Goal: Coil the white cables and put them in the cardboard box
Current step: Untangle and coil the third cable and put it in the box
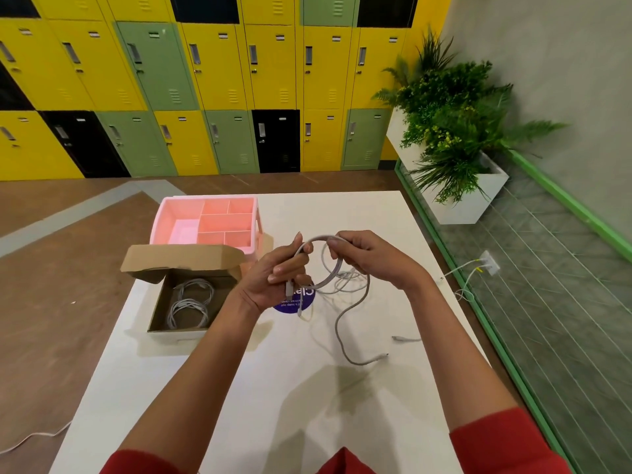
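A white cable is held above the white table, bent into one loop between my hands. My left hand pinches the loop's left side and a plug end that points down. My right hand grips the top of the loop. The cable's loose tail hangs to the table and ends near a plug. More white cables lie tangled under my right hand. The open cardboard box stands at the table's left edge with two coiled white cables inside.
A pink compartment tray stands behind the box. A purple round sticker lies under my hands. A short loose cable end rests to the right. Lockers, a planter and a green-framed glass wall surround the table.
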The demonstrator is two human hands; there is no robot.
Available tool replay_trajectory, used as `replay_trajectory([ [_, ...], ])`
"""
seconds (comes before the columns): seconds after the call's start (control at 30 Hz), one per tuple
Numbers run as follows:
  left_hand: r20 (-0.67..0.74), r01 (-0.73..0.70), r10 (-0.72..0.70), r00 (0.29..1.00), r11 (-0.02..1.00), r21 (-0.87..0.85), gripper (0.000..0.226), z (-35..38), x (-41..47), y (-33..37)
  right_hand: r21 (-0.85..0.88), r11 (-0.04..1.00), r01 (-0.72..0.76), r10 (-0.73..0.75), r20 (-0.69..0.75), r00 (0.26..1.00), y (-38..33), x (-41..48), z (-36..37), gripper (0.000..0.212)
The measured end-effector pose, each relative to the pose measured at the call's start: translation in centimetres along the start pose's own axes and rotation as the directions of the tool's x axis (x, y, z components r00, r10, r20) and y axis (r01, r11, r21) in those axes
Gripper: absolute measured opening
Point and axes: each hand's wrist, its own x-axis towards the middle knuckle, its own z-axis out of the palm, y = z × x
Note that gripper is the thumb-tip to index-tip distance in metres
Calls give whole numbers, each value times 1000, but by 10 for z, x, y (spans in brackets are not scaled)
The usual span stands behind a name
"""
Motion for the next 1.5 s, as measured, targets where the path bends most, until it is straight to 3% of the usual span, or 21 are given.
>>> replay_trajectory([
  [0.17, -145, -7, 23, 989, 994, 112, 43, 3, -2, -4, 39, 999, -26, 26, 13, 1000, 2, 1, -2, 32],
  [0.33, -61, 16, -11, 998, 997, 82, 33, 3, 1, -9, 98, 994, -36, 39, -29, 999, 10, 0, 1, 32],
  [0.43, 43, 10, -9, 999, 1000, -27, 37, 5, 5, -8, 137, 990, -30, 39, -62, 997, 14, 0, 2, 31],
  [0.53, 127, -55, 68, 990, 993, -107, 36, 9, 7, -1, 214, 976, -38, 57, -82, 995, 18, -4, -4, 24],
  [0.63, 112, -128, 135, 985, 990, -67, 37, 13, 4, 7, 246, 967, -66, 91, -90, 992, 25, -7, -6, 27],
  [0.87, -78, -183, 195, 978, 973, 142, 50, 25, 9, 7, 89, 958, -274, 274, 9, 962, 22, -4, 24, 40],
  [1.03, -166, -219, 278, 946, 926, 307, 49, 27, 11, 6, -53, 927, -372, 376, 187, 908, 14, -7, 38, 31],
  [1.2, -252, -237, 356, 900, 883, 404, 46, 24, 14, 12, -137, 925, -354, 378, 257, 889, 10, -13, 52, 28],
  [1.5, -338, -152, 373, 864, 834, 531, 47, 23, 21, 11, -278, 913, -298, 367, 246, 897, -3, -10, 46, 32],
])
